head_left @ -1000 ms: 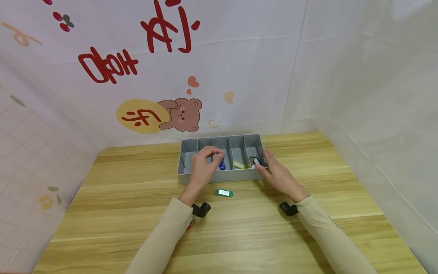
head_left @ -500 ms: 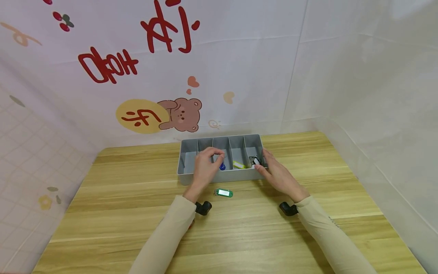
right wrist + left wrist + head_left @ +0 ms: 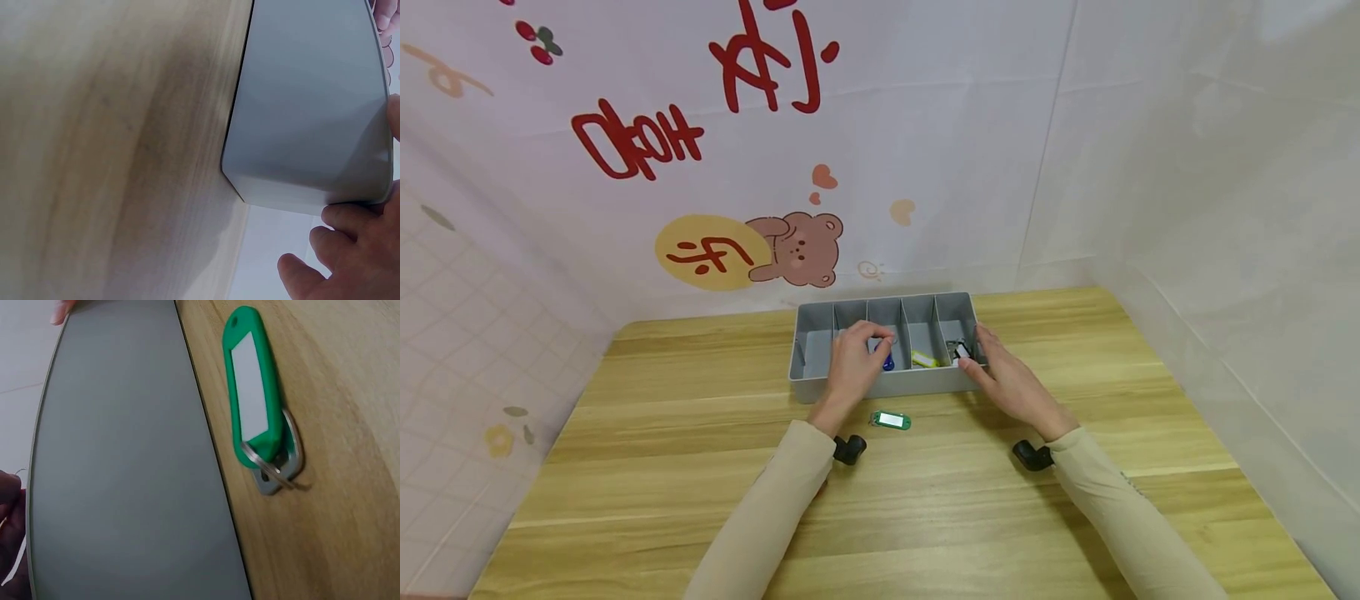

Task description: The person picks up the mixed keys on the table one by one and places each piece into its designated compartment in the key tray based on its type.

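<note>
The left hand (image 3: 853, 362) pinches a blue key tag (image 3: 888, 362) over a middle slot of the grey tray (image 3: 880, 386), whose end the relaxed right hand (image 3: 1011, 385) steadies; likely next: letting go.

Both arms wear long, close-fitting sleeves of a plain pale beige cloth, reaching to the wrists and leaving the left hand (image 3: 852, 364) and the right hand (image 3: 1011, 382) bare. The left sleeve (image 3: 760, 521) creases lightly along the forearm. The right sleeve (image 3: 1120, 517) carries a thin line of small dark print along its outer side, too small to read. Under each wrist sits a small black, rounded camera mount, one at the left wrist (image 3: 850, 448) and one at the right wrist (image 3: 1032, 455)
</note>
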Motion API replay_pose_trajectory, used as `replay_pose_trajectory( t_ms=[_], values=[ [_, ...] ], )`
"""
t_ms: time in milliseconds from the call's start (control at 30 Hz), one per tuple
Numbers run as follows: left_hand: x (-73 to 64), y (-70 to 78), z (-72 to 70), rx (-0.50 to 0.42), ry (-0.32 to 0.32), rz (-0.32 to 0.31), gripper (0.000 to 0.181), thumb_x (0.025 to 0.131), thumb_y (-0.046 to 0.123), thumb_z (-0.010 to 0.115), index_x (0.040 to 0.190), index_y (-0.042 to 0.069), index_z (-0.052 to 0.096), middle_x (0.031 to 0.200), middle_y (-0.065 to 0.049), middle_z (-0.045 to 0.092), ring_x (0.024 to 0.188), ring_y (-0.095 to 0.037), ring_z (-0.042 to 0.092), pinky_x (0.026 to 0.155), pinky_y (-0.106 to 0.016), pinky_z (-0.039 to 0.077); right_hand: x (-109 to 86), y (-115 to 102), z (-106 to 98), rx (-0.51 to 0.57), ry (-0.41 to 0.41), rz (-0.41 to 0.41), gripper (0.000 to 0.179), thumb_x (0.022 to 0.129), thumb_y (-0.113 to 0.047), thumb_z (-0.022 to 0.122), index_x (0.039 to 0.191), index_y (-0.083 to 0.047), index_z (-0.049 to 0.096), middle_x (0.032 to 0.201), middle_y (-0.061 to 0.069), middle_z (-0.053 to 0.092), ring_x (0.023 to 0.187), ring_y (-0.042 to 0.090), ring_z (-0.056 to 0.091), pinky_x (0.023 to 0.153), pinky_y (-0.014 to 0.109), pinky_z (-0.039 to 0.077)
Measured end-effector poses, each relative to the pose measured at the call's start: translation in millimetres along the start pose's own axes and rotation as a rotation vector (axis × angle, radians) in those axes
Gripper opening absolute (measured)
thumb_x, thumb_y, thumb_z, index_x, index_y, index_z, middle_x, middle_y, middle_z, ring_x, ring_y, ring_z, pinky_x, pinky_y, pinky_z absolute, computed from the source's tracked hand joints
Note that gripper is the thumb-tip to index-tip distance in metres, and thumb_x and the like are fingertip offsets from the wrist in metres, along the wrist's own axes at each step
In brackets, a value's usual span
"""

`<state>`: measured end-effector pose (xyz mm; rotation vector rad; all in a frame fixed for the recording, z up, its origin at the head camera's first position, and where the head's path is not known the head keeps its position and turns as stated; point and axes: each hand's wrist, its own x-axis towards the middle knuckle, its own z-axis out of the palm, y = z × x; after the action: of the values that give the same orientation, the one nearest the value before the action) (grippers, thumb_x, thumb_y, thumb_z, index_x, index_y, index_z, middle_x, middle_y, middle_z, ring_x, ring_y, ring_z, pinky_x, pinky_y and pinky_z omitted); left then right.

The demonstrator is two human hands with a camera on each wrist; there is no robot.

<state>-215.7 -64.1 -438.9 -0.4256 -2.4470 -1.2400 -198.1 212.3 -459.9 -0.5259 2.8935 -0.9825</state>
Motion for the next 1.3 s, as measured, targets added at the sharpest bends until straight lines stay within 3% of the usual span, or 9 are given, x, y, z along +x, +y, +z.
replay_pose_trajectory(
  t_ms=[233, 467, 600, 733, 967, 1300],
  values=[
    [1.1, 0.5, 1.9, 0.043, -0.011, -0.033, 0.010, 0.096, 0.010, 0.073, 0.099, 0.004, 0.080, 0.101, -0.010, 0.074, 0.099, -0.035, 0.071, 0.086, -0.048, 0.054, 0.1, -1.0, -0.3, -0.002, 0.009, -0.011, 0.086, 0.109, -0.054, 0.042, 0.163, 0.005, 0.010, 0.169, 0.026, 0.014, 0.156, 0.041, 0.014, 0.124, 0.057, 0.017],
    [2.0, 1.8, 3.3, 0.115, -0.015, -0.062, 0.010, 0.095, 0.011, 0.074, 0.100, 0.006, 0.081, 0.103, -0.010, 0.075, 0.099, -0.031, 0.071, 0.086, -0.047, 0.055, 0.0, -1.3, -0.7, 0.000, 0.004, -0.011, 0.086, 0.109, -0.052, 0.043, 0.163, 0.005, 0.009, 0.169, 0.026, 0.013, 0.157, 0.040, 0.013, 0.124, 0.057, 0.017],
    [1.7, 1.4, 2.4, 0.104, -0.030, -0.072, 0.021, 0.096, 0.012, 0.074, 0.115, 0.005, 0.078, 0.119, -0.013, 0.070, 0.109, -0.035, 0.068, 0.093, -0.051, 0.053, -0.2, -0.9, -1.0, 0.003, -0.003, -0.002, 0.086, 0.109, -0.053, 0.043, 0.163, 0.005, 0.009, 0.170, 0.024, 0.012, 0.157, 0.038, 0.011, 0.124, 0.056, 0.016],
    [0.0, 0.3, -1.2, 0.026, -0.061, -0.067, 0.042, 0.098, 0.017, 0.071, 0.137, 0.005, 0.066, 0.143, -0.014, 0.058, 0.128, -0.038, 0.058, 0.105, -0.057, 0.045, -0.1, -0.7, -0.9, 0.004, -0.003, 0.008, 0.087, 0.108, -0.055, 0.043, 0.164, 0.003, 0.009, 0.170, 0.022, 0.012, 0.158, 0.035, 0.012, 0.125, 0.054, 0.017],
    [-10.7, -2.3, -16.8, -0.077, -0.161, -0.043, 0.063, 0.104, 0.037, 0.062, 0.160, 0.014, 0.042, 0.166, -0.006, 0.035, 0.150, -0.032, 0.035, 0.117, -0.061, 0.031, -0.4, -1.2, -0.1, 0.000, -0.006, 0.007, 0.088, 0.108, -0.056, 0.042, 0.164, 0.003, 0.009, 0.170, 0.022, 0.011, 0.158, 0.036, 0.012, 0.124, 0.055, 0.017],
    [-24.6, 2.4, -52.1, -0.133, -0.206, -0.013, 0.070, 0.103, 0.046, 0.056, 0.164, 0.020, 0.033, 0.170, 0.002, 0.026, 0.153, -0.031, 0.030, 0.117, -0.065, 0.028, -0.7, -0.9, 0.0, -0.002, -0.016, 0.013, 0.088, 0.108, -0.057, 0.042, 0.164, 0.002, 0.007, 0.171, 0.022, 0.010, 0.157, 0.037, 0.012, 0.124, 0.056, 0.018]
  ],
)
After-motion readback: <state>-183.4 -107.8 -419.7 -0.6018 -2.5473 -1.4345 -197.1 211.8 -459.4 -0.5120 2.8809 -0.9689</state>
